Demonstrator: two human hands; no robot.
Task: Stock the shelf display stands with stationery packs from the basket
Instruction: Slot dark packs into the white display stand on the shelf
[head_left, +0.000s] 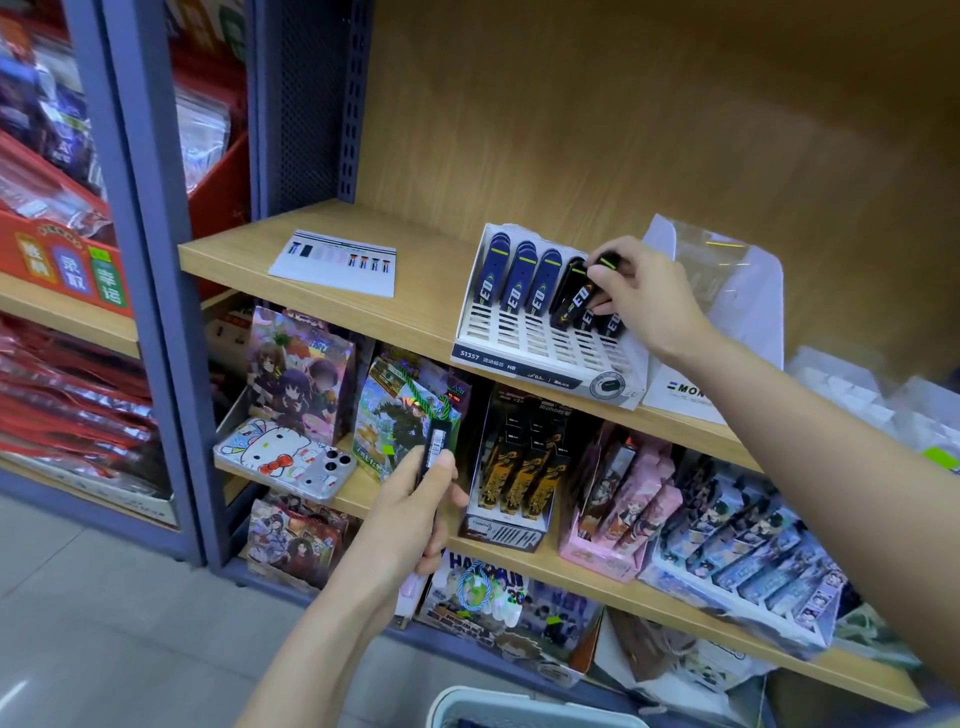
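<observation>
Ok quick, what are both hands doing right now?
Left hand: grips a white-labelled pack.
Right hand: pinches a black pack at the display stand.

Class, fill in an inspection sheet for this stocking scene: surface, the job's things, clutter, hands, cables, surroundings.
Surface: wooden shelf, partly bare.
Job's things: white stand with blue packs on its left, black packs on its right, front slots vacant; basket rim at the bottom edge.
Clutter: printed sheet left of the stand; second stand to the right with a clear bag on it.
Hands: right hand pinches a black pack at the stand's back; left hand holds a dark pack lower down.
Cables: coiled cord on a lower box.
Surroundings: boxed goods on the lower shelves; red bags in the left bay.
</observation>
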